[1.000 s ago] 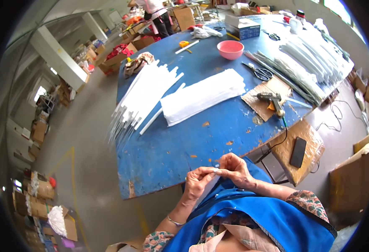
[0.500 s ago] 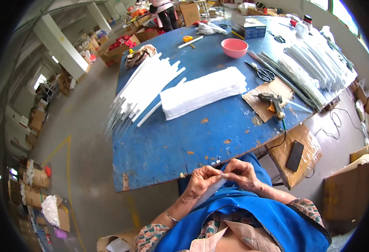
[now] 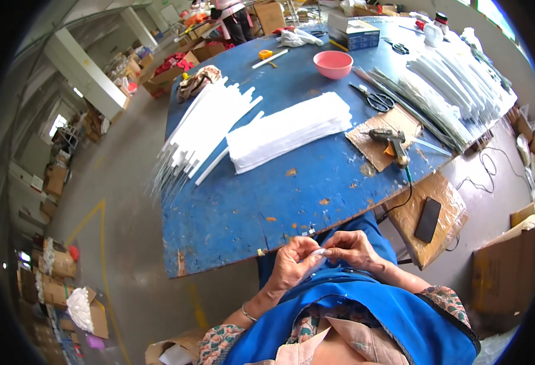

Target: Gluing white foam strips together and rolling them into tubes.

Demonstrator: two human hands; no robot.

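Blue-and-white box (image 3: 354, 31) at the table's far edge; dark phone (image 3: 427, 219), screen blank, on a cardboard-topped stand; brown cartons (image 3: 54, 264) line the floor.

I see a bright blue apron (image 3: 364, 304) over a floral-patterned short-sleeved top (image 3: 444, 299), with a thin bangle (image 3: 247, 314) at 7 o'clock on the left wrist.

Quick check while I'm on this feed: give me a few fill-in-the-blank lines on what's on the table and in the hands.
1. Both hands, left hand and right hand, pinch a small ____ piece between them.
2. The bowl on the blue table is ____.
3. The glue gun lies on a piece of ____.
4. The scissors lie ____ the bowl and the glue gun.

Missing words: white; pink; cardboard; between
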